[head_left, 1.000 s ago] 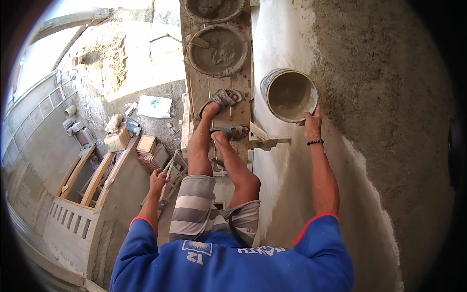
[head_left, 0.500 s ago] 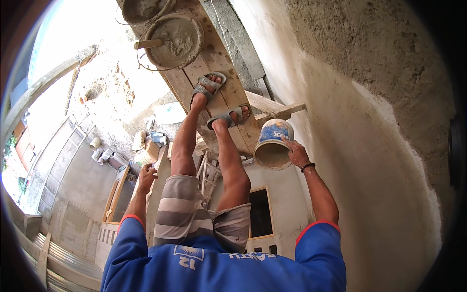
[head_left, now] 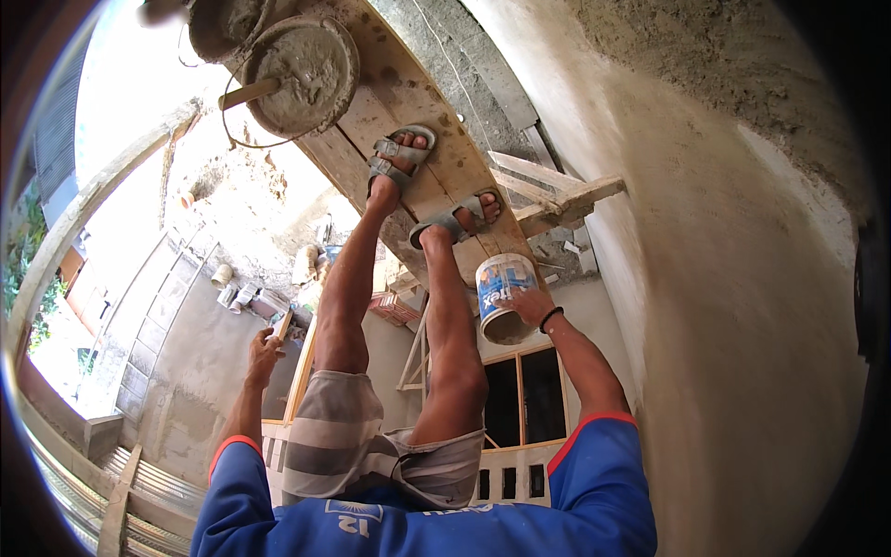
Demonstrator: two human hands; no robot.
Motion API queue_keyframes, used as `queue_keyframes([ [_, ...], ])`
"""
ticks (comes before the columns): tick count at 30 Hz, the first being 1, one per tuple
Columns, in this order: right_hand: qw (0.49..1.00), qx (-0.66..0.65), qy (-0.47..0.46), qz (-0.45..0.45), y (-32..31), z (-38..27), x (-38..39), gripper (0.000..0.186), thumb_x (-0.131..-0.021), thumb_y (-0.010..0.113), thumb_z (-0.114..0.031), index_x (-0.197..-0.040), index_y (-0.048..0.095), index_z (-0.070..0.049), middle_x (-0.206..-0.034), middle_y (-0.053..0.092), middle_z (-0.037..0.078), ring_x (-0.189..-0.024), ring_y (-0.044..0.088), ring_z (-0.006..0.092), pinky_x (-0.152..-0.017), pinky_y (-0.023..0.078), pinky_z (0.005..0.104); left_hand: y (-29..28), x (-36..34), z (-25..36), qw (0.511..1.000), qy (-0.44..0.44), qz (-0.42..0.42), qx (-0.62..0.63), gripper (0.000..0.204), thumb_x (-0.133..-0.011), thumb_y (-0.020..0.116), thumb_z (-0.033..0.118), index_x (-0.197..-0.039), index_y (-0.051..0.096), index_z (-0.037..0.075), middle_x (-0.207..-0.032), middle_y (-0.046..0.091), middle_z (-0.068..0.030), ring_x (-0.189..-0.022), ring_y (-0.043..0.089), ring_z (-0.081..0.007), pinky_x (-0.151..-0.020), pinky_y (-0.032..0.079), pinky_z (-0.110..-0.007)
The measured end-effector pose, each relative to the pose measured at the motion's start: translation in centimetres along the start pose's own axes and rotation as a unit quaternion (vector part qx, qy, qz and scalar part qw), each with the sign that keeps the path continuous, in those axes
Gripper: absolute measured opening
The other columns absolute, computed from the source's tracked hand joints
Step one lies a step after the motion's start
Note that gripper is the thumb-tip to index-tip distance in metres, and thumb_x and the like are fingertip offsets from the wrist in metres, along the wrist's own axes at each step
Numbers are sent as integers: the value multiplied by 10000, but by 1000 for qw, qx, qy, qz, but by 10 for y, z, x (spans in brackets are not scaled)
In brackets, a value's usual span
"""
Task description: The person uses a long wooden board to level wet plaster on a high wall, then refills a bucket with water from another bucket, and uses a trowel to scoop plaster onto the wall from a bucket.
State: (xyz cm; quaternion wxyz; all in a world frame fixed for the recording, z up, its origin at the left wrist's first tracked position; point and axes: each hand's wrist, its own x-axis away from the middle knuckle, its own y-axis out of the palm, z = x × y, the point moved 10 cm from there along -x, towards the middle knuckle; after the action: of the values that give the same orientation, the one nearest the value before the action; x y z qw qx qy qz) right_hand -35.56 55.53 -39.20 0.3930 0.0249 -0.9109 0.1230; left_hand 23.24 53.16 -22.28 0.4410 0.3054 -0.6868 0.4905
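My right hand (head_left: 527,308), with a dark band at the wrist, grips a small white plastic bucket (head_left: 491,276) with a blue label. The bucket is tilted, its open mouth facing back toward me; it hangs beside the plank's edge near my right foot. Away from everything, my left hand (head_left: 264,356) hangs in the air at the left with loosely bent fingers and nothing visible in it. Farther off, a bucket of wet grey mortar (head_left: 316,70) stands on the plank, a wooden handle (head_left: 249,95) sticking out over its rim.
I stand in sandals on a raised wooden plank platform (head_left: 408,93). Another dark bucket (head_left: 221,28) sits at its far end. A partly plastered wall (head_left: 724,306) rises on the right. Wooden supports (head_left: 571,200) jut out beside the plank. Below are a window frame (head_left: 520,399) and ground level.
My right hand has brought the bucket leftward and closer to the plank's near end, turning it slightly. My left hand has dropped a little. The whole view has shifted.
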Motion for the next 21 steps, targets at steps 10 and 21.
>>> queue_keyframes([
  [10, 998, 64, -20, 6, -14, 21, -50, 608, -859, 544, -102, -1422, 407, -286, -1144, 598, 183, -912, 661, 329, -765, 546, 412, 1, -9, -33, 998, 5, 16, 59, 459, -913, 539, 188, -1317, 450, -11, -954, 640, -102, -718, 635, -168, -614, 479, -296],
  [21, 969, -101, 171, 146, -200, 25, 0, 578, -833, 589, -185, -1382, 422, -118, -1098, 581, 257, -990, 594, 432, -849, 497, 500, 29, -4, 17, 981, 71, 56, 171, 450, -890, 568, 131, -1293, 483, -53, -1114, 618, -196, -904, 638, -238, -712, 549, -326],
])
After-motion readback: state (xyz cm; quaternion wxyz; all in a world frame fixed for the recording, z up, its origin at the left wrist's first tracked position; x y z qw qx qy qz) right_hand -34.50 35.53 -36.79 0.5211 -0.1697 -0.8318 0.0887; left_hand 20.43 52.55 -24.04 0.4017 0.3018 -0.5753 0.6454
